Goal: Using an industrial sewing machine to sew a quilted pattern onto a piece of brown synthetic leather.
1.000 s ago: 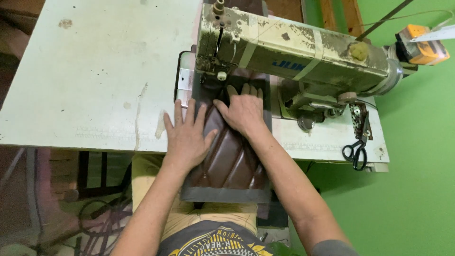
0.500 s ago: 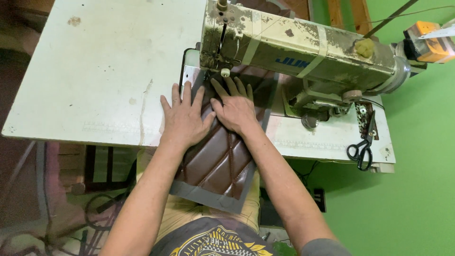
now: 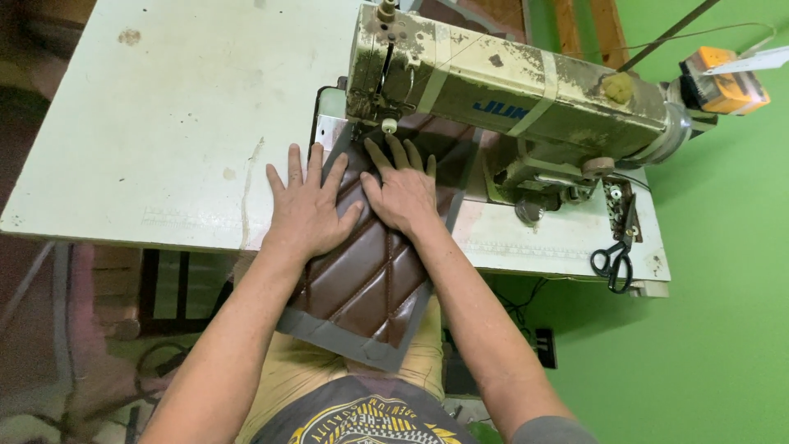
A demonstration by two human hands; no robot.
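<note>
A brown quilted leather panel [image 3: 366, 275] with diamond stitching and a grey backing edge lies under the needle of a worn cream sewing machine [image 3: 509, 86]. My left hand [image 3: 306, 205] presses flat on the panel's left side, fingers spread. My right hand [image 3: 403, 187] lies flat beside it, fingertips close to the presser foot [image 3: 383, 127]. The panel's near end hangs off the table over my lap.
The white sewing table [image 3: 164, 123] stretches to the left, stained and scratched. Black scissors [image 3: 615, 255] hang at the table's right end. An orange device [image 3: 723, 78] sits beyond the machine's handwheel. A green wall stands on the right.
The panel has slid further away under the machine, and both hands have moved forward with it toward the needle.
</note>
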